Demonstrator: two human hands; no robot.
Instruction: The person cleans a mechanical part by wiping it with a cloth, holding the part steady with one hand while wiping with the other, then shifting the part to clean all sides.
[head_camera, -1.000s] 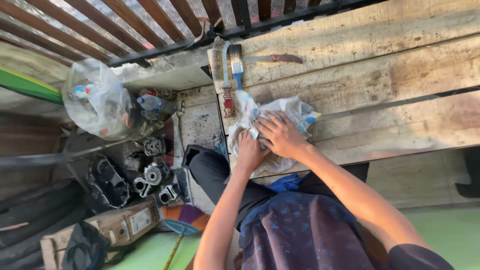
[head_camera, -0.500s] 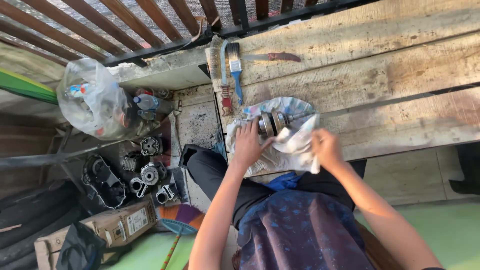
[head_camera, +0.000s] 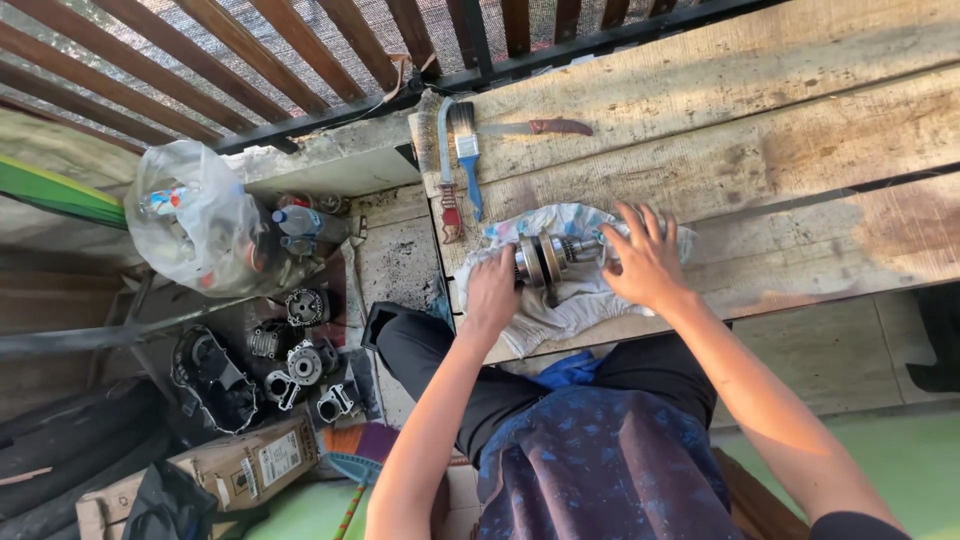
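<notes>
Weathered plank bench: left hand gripping metal shaft part on rag, right hand spread flat beside it.

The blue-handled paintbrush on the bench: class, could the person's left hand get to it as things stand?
Probably yes. The blue-handled paintbrush lies uncovered on the wooden bench, just beyond the left hand, with nothing between them.

Plank surface of weathered wood, sunlit in patches; dark slatted railing along its far edge with mesh behind; concrete ledge below the railing; cracked concrete floor on the left, shaded; pale paving under the surface, green floor nearer; green strip at far left.
</notes>
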